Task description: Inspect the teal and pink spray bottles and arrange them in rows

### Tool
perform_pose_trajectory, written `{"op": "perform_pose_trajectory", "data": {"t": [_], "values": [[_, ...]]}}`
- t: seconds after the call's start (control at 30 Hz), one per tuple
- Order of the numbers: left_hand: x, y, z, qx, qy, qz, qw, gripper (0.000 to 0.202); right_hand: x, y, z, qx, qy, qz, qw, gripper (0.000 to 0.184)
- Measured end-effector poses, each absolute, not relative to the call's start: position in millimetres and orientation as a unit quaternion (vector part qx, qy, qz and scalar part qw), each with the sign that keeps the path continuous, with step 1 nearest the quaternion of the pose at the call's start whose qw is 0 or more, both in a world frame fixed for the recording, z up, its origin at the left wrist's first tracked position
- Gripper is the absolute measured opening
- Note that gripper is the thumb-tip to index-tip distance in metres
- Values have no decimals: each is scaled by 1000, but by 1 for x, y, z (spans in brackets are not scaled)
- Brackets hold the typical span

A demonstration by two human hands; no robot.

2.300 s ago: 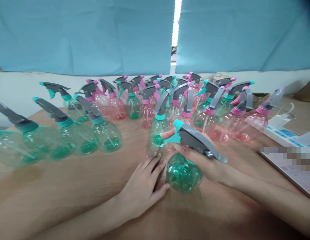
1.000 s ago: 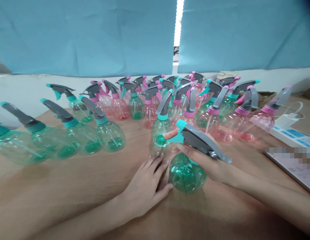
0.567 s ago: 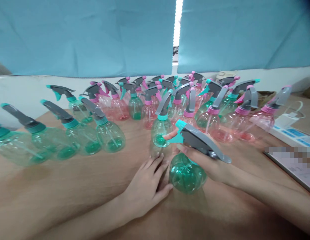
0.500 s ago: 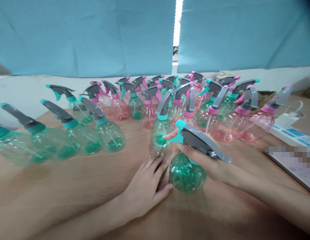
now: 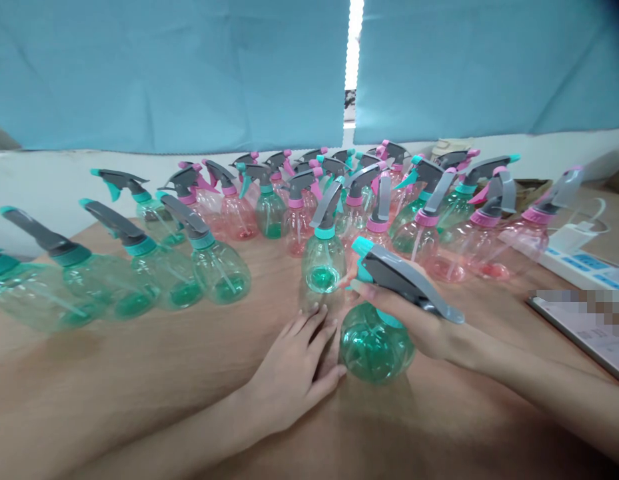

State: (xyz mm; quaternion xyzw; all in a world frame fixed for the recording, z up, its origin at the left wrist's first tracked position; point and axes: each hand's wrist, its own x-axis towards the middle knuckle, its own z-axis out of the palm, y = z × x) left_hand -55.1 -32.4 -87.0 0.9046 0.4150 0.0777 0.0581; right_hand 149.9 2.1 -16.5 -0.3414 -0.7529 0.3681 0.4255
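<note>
My right hand [image 5: 414, 320] is wrapped round the neck of a green spray bottle [image 5: 376, 347], its fingers curled at the teal trigger. The bottle has a grey head and teal nozzle pointing up and to the left, and it is tilted. My left hand [image 5: 299, 367] lies flat on the wooden table [image 5: 179, 380] with fingers spread, just left of that bottle and holding nothing. Beyond my fingers stands another green spray bottle [image 5: 324, 260] with a little see-through straw inside.
Several green bottles [image 5: 222, 273] stand at the left. Pink and green bottles crowd the back, with a pink bottle [image 5: 484, 243] at the right. A power strip [image 5: 564, 263] and a flat device [image 5: 584, 340] lie on the right. A blue curtain [image 5: 189, 73] hangs behind.
The trigger under my right fingers has moved in toward the head, and the held bottle has shifted slightly. My left hand has stayed in place.
</note>
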Motion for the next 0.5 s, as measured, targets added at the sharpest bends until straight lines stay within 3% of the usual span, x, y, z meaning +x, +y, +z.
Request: {"op": "perform_pose_trajectory", "data": {"t": [0.17,0.5], "values": [[-55,-33,-86,904,416,78,56,60,150,3,-19,-357,-746,370,423,35],[-56,-32,-89,904,414,86,61,59,153,2,-18,-357,-743,373,426,27]]}}
